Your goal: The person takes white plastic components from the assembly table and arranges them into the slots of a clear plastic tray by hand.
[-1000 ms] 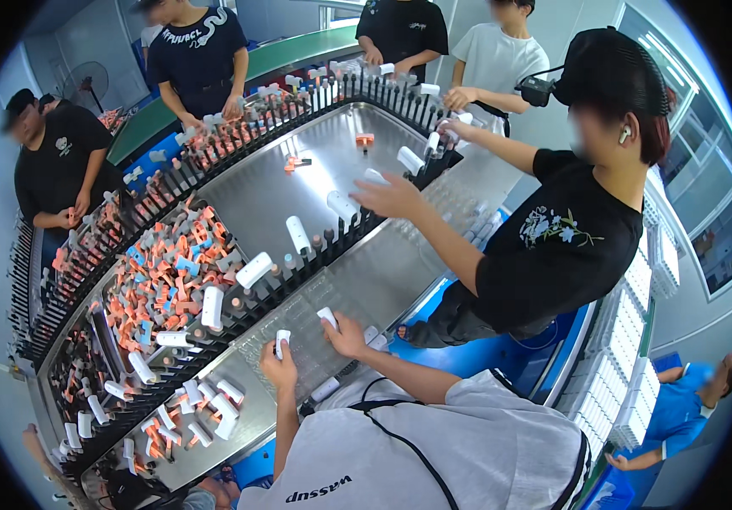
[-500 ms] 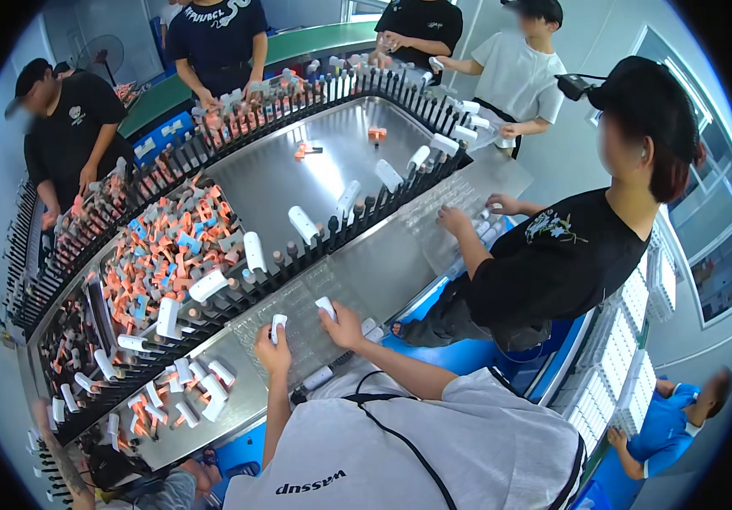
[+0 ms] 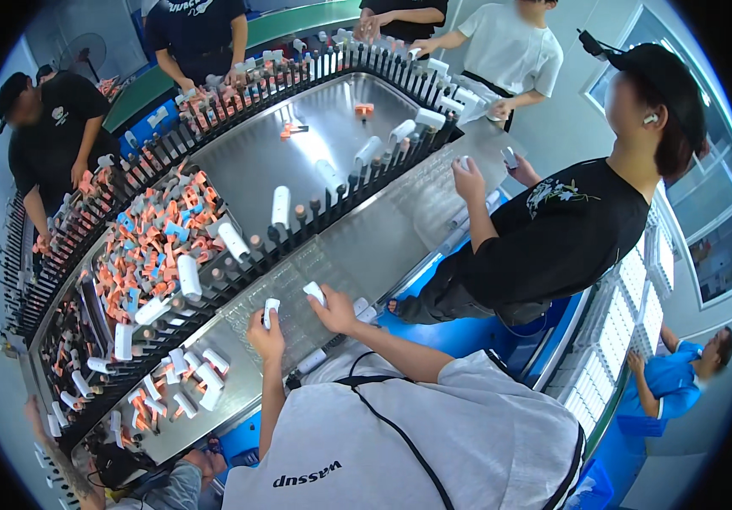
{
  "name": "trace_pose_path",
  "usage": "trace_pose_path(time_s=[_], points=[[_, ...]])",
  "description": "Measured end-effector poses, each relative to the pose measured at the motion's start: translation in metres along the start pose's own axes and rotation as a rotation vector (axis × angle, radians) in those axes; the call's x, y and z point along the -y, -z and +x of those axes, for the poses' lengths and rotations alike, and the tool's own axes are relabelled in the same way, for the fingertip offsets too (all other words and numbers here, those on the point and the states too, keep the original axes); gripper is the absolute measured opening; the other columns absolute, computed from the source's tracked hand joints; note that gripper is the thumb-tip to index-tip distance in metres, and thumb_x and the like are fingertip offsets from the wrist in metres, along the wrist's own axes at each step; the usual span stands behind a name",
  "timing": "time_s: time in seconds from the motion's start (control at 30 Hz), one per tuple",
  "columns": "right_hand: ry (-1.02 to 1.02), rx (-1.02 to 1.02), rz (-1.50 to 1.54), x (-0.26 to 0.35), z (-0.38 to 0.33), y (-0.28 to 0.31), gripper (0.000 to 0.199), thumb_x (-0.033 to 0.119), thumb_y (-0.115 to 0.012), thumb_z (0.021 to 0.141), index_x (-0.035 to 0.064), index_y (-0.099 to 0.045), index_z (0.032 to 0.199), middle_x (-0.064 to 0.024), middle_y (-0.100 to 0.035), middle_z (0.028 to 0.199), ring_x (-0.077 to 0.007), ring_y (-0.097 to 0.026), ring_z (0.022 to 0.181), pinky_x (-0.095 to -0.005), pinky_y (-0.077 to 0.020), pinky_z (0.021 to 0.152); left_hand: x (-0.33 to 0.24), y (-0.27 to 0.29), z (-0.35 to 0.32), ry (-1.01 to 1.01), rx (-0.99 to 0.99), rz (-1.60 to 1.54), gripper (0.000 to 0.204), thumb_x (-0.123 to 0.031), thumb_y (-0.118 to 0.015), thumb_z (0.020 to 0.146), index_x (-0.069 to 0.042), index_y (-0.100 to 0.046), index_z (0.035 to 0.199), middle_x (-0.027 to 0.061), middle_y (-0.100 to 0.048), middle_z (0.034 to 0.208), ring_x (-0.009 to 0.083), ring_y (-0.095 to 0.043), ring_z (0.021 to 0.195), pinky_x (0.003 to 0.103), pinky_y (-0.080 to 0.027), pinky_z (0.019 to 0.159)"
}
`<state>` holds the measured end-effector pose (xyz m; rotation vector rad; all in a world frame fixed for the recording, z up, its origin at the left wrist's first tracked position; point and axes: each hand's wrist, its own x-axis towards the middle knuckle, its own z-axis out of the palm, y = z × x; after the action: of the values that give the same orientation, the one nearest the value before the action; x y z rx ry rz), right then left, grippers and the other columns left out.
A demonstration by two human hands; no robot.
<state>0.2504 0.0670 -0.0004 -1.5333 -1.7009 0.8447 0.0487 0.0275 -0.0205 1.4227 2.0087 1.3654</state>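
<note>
left hand gripping white tube, right hand gripping white cap

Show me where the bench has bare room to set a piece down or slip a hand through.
Bare steel: the tray's middle, between the two peg rows, holding only two small orange bits; and the near ledge between the left hand, right hand and the co-worker's hand. Crowded: the orange parts heap and the white caps.

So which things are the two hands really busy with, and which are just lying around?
In hand:
- left hand holding a small white piece
- right hand holding another white piece
- clear tray beneath them

Lying about:
- heap of orange and blue parts
- white tubes on the metal table
</note>
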Motion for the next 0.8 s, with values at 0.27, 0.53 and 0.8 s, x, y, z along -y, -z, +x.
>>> trace_pose_path(time_s=[0.27,0.53,0.8], points=[[0.137,-0.040,-0.008,-0.005,0.004,0.001,0.039,0.044,-0.065,0.097,0.0047,-0.064,0.099,-0.0230,-0.067,0.076,-0.0459,-0.068,0.073,-0.0539,-0.0497,0.063,-0.008,-0.002,0.005,-0.030,-0.024,0.013,0.027,-0.024,-0.072,0.094,0.002,-0.072,0.098,0.0196,-0.071,0.088,0.0383,-0.069,0.080,0.046,-0.052,0.073],[0.111,-0.013,-0.061,0.002,-0.013,-0.004,0.041,0.045,-0.065,0.097,0.0041,-0.065,0.104,-0.0246,-0.069,0.079,-0.0473,-0.069,0.075,-0.0555,-0.0527,0.067,-0.012,0.015,-0.003,-0.049,-0.007,0.023,0.027,-0.025,-0.074,0.092,0.001,-0.072,0.098,0.0204,-0.071,0.090,0.0402,-0.069,0.082,0.047,-0.052,0.074],[0.172,0.000,-0.049,0.012,-0.018,-0.007,0.041,0.043,-0.064,0.097,0.0026,-0.063,0.107,-0.0255,-0.070,0.078,-0.0475,-0.069,0.074,-0.0570,-0.0531,0.067,-0.010,0.025,-0.004,-0.016,-0.011,0.058,0.029,-0.028,-0.074,0.092,0.000,-0.072,0.099,0.0199,-0.071,0.092,0.0410,-0.069,0.085,0.047,-0.054,0.076]])
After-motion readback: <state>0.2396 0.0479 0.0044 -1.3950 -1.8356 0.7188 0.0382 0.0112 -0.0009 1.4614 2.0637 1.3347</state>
